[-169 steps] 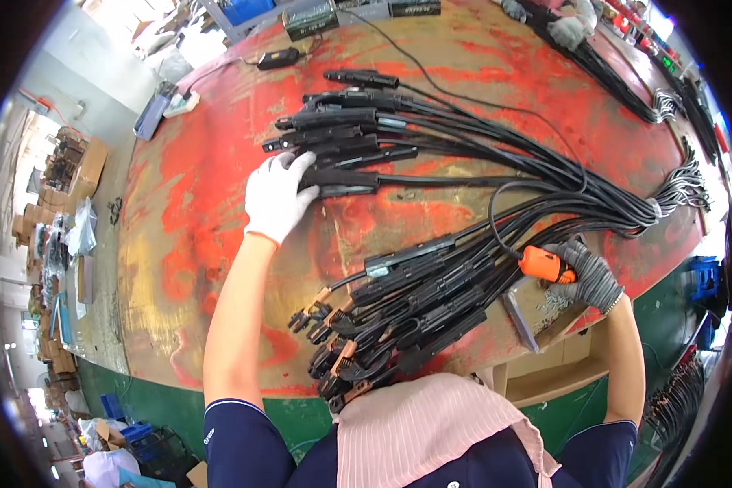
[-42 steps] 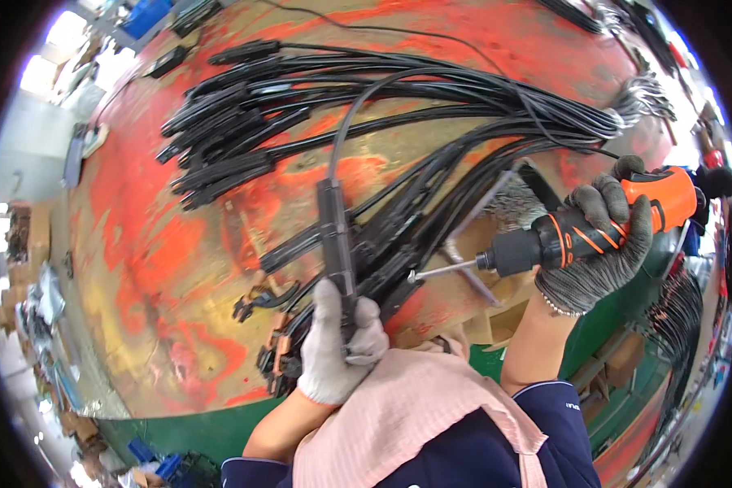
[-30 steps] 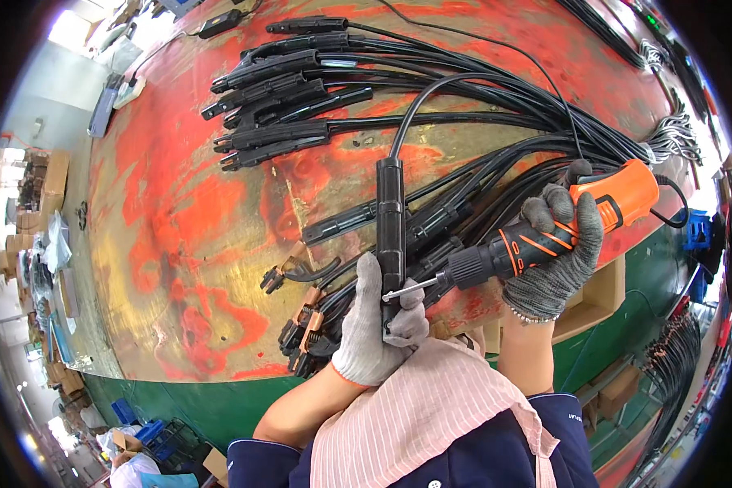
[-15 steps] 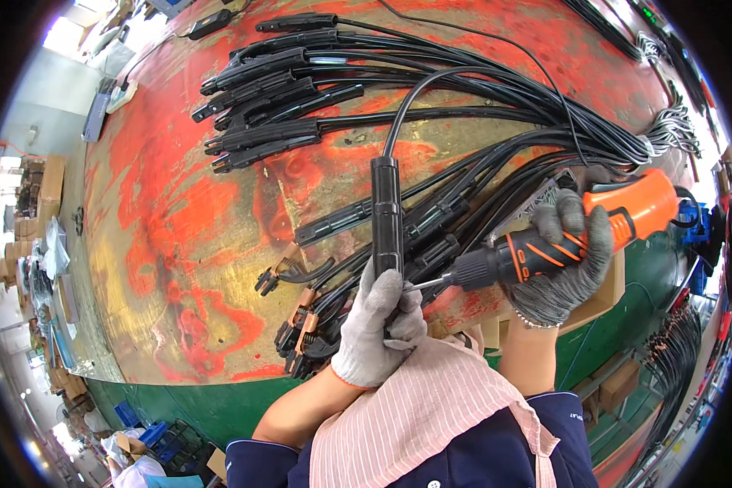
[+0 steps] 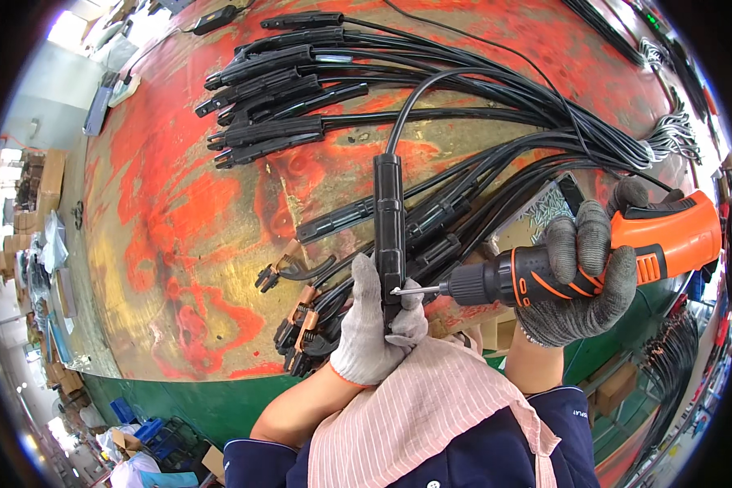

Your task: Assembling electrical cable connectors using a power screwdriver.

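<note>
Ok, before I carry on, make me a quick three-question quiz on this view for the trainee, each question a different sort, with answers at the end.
1. Multiple choice: what does the off-white-gloved left hand hold?
A) a wooden mallet
B) a long black plastic handle
C) a roll of white tape

2. True or false: in the dark-grey-gloved right hand, the orange-and-black power screwdriver has its thin metal bit pointing toward the handle.

3. Fill the gap: the thick black cable leaving the handle's far end arches over toward the person's ____.

Key: 1. B; 2. True; 3. right.
</note>
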The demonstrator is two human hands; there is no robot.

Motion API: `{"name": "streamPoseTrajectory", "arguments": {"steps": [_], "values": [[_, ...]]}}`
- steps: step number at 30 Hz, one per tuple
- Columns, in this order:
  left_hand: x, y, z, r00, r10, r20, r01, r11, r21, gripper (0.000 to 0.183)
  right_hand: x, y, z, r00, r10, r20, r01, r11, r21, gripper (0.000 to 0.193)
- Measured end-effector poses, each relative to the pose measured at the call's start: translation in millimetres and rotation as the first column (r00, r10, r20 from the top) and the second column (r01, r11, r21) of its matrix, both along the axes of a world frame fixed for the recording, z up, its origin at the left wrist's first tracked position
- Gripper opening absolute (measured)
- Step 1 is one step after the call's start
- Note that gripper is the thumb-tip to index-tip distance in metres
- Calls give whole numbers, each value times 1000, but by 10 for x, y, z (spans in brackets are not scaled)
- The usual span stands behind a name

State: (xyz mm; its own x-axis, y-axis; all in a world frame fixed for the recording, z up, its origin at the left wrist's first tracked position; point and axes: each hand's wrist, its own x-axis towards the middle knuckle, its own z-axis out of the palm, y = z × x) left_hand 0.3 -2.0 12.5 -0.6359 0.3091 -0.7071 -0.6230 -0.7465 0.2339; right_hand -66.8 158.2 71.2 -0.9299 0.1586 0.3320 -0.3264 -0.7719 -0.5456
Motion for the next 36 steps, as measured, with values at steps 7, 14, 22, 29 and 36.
{"name": "streamPoseTrajectory", "arguments": {"steps": [7, 14, 22, 29, 36], "values": [[-3, -30, -23, 1000, -28, 9, 28, 998, 49, 68, 4, -8, -21, 997, -50, 64, 48, 999, 21, 53], [-10, 100, -9, 999, 52, 6, -51, 990, -134, 65, 41, 169, 8, 994, -9, -108, 33, 975, 220, 62], [54, 110, -170, 997, 70, -28, -72, 993, -94, 50, 283, -44, 155, 994, -90, -69, 110, 909, 402, 67], [56, 124, -137, 999, 51, -17, -52, 995, -85, 60, 247, 168, -100, 996, -41, -81, 66, 941, 331, 66], [33, 140, -172, 996, 86, 14, -85, 994, -61, 59, 239, -10, 25, 982, -58, -181, 121, 925, 360, 63]]}}
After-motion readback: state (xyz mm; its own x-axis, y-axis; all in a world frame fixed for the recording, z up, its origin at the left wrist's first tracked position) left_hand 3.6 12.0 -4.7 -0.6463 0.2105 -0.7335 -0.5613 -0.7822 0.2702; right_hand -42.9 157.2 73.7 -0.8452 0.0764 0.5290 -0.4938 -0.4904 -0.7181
